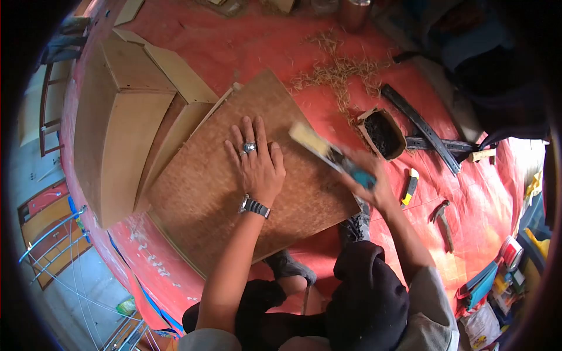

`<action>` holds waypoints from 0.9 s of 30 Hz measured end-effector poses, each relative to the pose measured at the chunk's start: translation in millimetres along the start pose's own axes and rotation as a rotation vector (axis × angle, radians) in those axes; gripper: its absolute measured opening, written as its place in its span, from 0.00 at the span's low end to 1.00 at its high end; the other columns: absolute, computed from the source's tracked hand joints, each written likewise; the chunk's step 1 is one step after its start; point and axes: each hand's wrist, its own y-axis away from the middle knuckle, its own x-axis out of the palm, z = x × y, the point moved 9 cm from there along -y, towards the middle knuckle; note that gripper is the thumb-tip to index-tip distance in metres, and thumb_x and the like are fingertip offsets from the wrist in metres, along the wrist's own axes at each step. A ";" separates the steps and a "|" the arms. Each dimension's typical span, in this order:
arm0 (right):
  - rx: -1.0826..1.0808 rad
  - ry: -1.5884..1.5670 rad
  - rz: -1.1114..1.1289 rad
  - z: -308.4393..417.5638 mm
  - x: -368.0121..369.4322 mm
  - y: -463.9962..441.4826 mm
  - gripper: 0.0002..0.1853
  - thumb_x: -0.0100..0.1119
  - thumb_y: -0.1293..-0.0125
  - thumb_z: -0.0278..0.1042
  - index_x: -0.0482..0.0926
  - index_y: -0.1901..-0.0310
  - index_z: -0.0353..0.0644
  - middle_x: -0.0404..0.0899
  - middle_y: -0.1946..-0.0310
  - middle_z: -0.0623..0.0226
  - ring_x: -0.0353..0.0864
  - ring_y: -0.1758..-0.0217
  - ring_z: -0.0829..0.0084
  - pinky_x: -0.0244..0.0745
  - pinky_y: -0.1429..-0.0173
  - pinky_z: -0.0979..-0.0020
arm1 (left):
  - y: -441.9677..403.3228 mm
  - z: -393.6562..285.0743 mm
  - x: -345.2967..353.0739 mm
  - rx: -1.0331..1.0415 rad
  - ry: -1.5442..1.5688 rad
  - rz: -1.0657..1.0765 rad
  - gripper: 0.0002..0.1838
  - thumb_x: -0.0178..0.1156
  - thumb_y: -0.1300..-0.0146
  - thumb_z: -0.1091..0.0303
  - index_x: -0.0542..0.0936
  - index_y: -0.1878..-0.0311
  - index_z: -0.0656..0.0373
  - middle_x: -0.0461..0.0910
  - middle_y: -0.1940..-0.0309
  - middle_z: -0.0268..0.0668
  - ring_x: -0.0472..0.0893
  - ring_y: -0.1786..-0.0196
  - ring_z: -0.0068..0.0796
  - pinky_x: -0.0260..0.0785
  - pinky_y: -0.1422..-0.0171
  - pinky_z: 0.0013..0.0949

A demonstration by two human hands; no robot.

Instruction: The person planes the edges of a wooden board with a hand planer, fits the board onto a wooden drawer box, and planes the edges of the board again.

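Note:
A square brown wooden panel [205,169] lies tilted over my feet, its left side against pale wooden box pieces. My left hand [257,164], with a ring and a wristwatch, rests flat on the panel with its fingers spread. My right hand [372,178] is wrapped round the handle of a tool with a teal grip and a pale, blurred head [310,139], possibly a brush. That head is over the panel's upper right edge; motion blur hides whether it touches.
Pale wooden boxes [132,128] stand at the left. On the red sheet lie wood shavings [345,73], an open box of dark nails or screws [382,133], black metal rails [418,124], a yellow-black cutter [410,187] and a hammer [446,227]. Assorted supplies [497,284] sit at lower right.

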 end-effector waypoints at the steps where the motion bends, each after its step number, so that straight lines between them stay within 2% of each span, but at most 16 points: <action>1: -0.123 0.105 -0.120 -1.9 3.6 -22.6 0.30 0.76 0.36 0.45 0.85 0.34 0.44 0.87 0.53 0.51 0.87 0.51 0.52 0.80 0.43 0.58 | -0.5 0.0 0.5 0.001 0.006 0.002 0.35 0.47 0.19 0.55 0.57 0.13 0.54 0.53 0.12 0.47 0.49 0.12 0.60 0.36 0.12 0.68; 3: 0.071 -0.068 0.025 -38.5 34.1 -88.0 0.30 0.78 0.36 0.50 0.86 0.36 0.43 0.88 0.49 0.54 0.86 0.45 0.53 0.79 0.41 0.58 | 0.4 0.6 1.3 -0.003 0.006 0.001 0.35 0.47 0.19 0.55 0.57 0.13 0.54 0.53 0.12 0.46 0.50 0.12 0.60 0.37 0.12 0.68; 5: 0.046 -0.314 0.051 3.3 31.0 -147.5 0.31 0.77 0.37 0.56 0.87 0.38 0.44 0.88 0.47 0.54 0.86 0.43 0.54 0.80 0.39 0.57 | -1.0 -0.1 -0.2 -0.005 0.013 -0.001 0.35 0.47 0.19 0.56 0.57 0.13 0.54 0.53 0.12 0.46 0.50 0.12 0.60 0.37 0.12 0.68; 7: 0.109 -0.028 -0.002 -21.4 49.5 -194.0 0.34 0.75 0.39 0.62 0.88 0.39 0.45 0.89 0.48 0.52 0.88 0.44 0.54 0.81 0.39 0.58 | 0.2 -1.9 -3.4 -0.002 0.022 0.002 0.35 0.47 0.19 0.56 0.58 0.13 0.54 0.53 0.12 0.46 0.50 0.12 0.60 0.37 0.12 0.68; 9: 0.056 -0.235 0.077 11.0 52.1 -230.2 0.37 0.76 0.43 0.65 0.88 0.39 0.45 0.90 0.48 0.51 0.90 0.46 0.53 0.82 0.41 0.57 | -0.1 -2.1 -3.3 0.007 0.032 -0.008 0.35 0.47 0.19 0.56 0.58 0.14 0.54 0.53 0.12 0.46 0.50 0.12 0.60 0.37 0.12 0.68; 12: -0.034 -0.178 -0.093 15.6 50.8 -262.2 0.35 0.76 0.40 0.62 0.88 0.39 0.44 0.90 0.47 0.56 0.90 0.48 0.59 0.83 0.44 0.60 | -0.4 -1.1 -2.7 0.017 0.036 -0.017 0.35 0.47 0.19 0.56 0.58 0.14 0.54 0.54 0.13 0.46 0.51 0.12 0.60 0.38 0.12 0.67; 13: 0.002 -0.292 -0.100 8.4 50.7 -262.1 0.34 0.76 0.40 0.60 0.88 0.39 0.44 0.90 0.49 0.59 0.89 0.50 0.62 0.82 0.46 0.61 | -0.5 -0.1 -2.6 0.018 0.036 -0.017 0.34 0.47 0.19 0.56 0.58 0.14 0.54 0.54 0.13 0.46 0.52 0.13 0.60 0.38 0.12 0.67; 15: 0.079 -0.521 -0.105 -7.8 49.9 -255.6 0.32 0.75 0.38 0.57 0.87 0.38 0.44 0.89 0.53 0.65 0.87 0.54 0.68 0.82 0.50 0.64 | 0.3 0.7 -2.4 0.017 0.029 -0.013 0.34 0.48 0.19 0.55 0.59 0.14 0.55 0.55 0.13 0.47 0.52 0.13 0.60 0.38 0.12 0.68; 17: 0.457 -1.021 -0.126 -16.6 41.0 -202.7 0.28 0.73 0.34 0.52 0.87 0.38 0.45 0.84 0.61 0.71 0.81 0.61 0.75 0.78 0.57 0.69 | 1.1 -2.3 -2.0 0.033 0.054 -0.015 0.34 0.48 0.19 0.55 0.61 0.15 0.53 0.57 0.14 0.46 0.52 0.13 0.59 0.37 0.12 0.67; 19: 0.598 -1.134 -0.124 -47.1 37.1 -152.6 0.25 0.71 0.32 0.49 0.86 0.38 0.44 0.81 0.63 0.71 0.78 0.65 0.77 0.75 0.62 0.71 | 3.8 -8.0 -1.6 0.082 0.106 -0.022 0.33 0.49 0.20 0.54 0.63 0.15 0.50 0.58 0.14 0.44 0.52 0.13 0.58 0.37 0.12 0.67; 22: 0.533 -0.928 -0.081 -42.8 -3.0 -71.6 0.25 0.69 0.30 0.47 0.85 0.37 0.42 0.81 0.63 0.70 0.79 0.67 0.77 0.74 0.66 0.72 | 28.8 -62.4 -3.9 0.721 0.205 0.332 0.32 0.52 0.22 0.53 0.67 0.17 0.42 0.59 0.14 0.40 0.54 0.12 0.55 0.36 0.10 0.66; 25: 0.636 -0.892 -0.137 -50.8 -12.2 -10.5 0.27 0.71 0.31 0.44 0.83 0.34 0.41 0.81 0.65 0.71 0.78 0.70 0.78 0.73 0.68 0.74 | 13.5 -64.3 -4.4 0.924 0.110 0.383 0.34 0.51 0.23 0.48 0.64 0.15 0.36 0.64 0.16 0.36 0.56 0.13 0.47 0.37 0.09 0.63; 26: 0.684 -0.872 -0.182 -53.1 -18.2 1.7 0.28 0.72 0.32 0.43 0.83 0.34 0.40 0.81 0.65 0.71 0.78 0.71 0.78 0.73 0.69 0.75 | -17.4 -59.9 -22.3 0.935 0.024 0.316 0.31 0.51 0.23 0.48 0.71 0.20 0.44 0.70 0.20 0.41 0.70 0.21 0.51 0.51 0.14 0.64; 27: 0.679 -0.919 -0.172 -52.9 -18.4 8.8 0.28 0.72 0.32 0.42 0.82 0.33 0.40 0.81 0.65 0.71 0.78 0.71 0.79 0.73 0.69 0.76 | -61.7 -34.3 -17.9 0.647 -0.036 0.396 0.27 0.52 0.23 0.51 0.76 0.26 0.49 0.74 0.25 0.46 0.75 0.29 0.53 0.59 0.22 0.63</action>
